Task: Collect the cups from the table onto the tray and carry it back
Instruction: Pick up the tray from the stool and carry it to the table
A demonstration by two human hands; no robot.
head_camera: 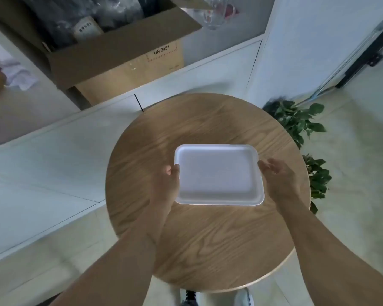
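An empty white rectangular tray (217, 175) is over the middle of a round wooden table (208, 239). My left hand (167, 186) grips the tray's left edge, thumb on the rim. My right hand (276, 175) is at the tray's right edge with fingers apart, and I cannot tell whether it touches the rim. No cup stands on the table. Clear glass cups (212, 14), blurred, stand on the white cabinet top far behind the table.
An open cardboard box (124, 51) filled with dark bags sits on the white cabinet (186, 76) behind the table. A leafy green plant (303, 124) stands close to the table's right side. Tiled floor lies to the left, and my shoes (217, 299) show below the table's near edge.
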